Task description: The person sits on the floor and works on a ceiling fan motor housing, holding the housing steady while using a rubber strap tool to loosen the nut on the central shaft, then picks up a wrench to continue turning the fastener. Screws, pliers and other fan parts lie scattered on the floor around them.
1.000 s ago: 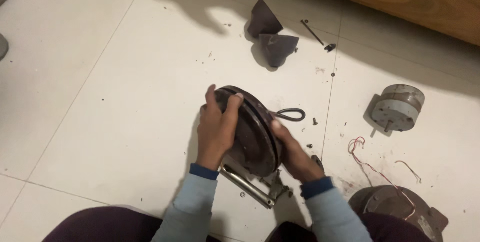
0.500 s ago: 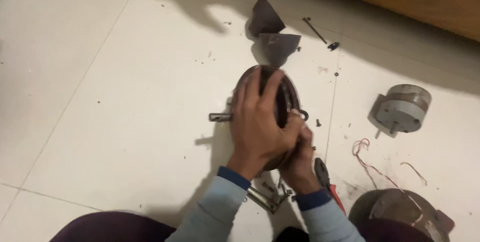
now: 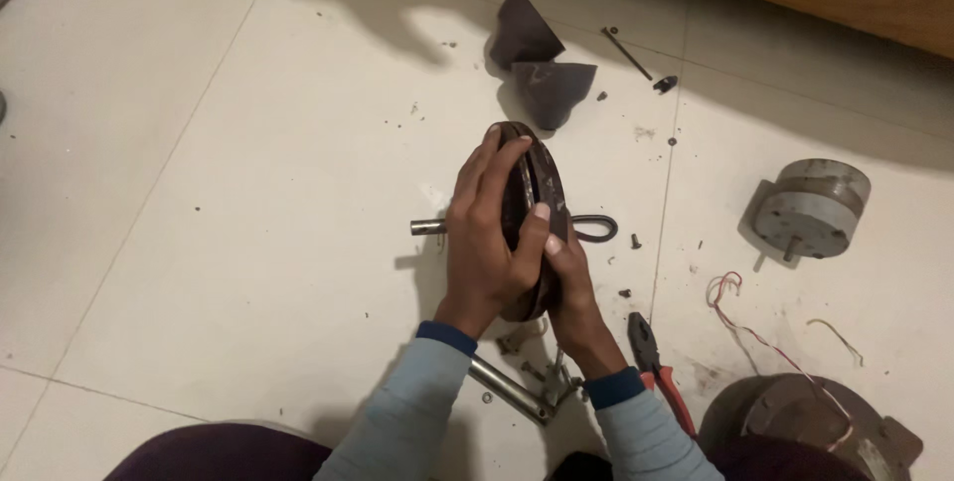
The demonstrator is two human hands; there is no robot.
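Round dark motor housing (image 3: 532,213) stands on edge on the tiled floor (image 3: 199,193), clamped between both hands. Left hand (image 3: 487,238) wraps its left face; right hand (image 3: 568,277) grips the lower right rim. The shaft (image 3: 427,228) points left, level with the floor; pliers (image 3: 651,362) lie nearer the right hand.

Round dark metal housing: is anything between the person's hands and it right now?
Nothing visible. The left hand wraps the near face and rim of the round dark metal housing, held on edge above the tiled floor. The right hand presses its lower far side. Both rest directly on it; a shaft sticks out left.
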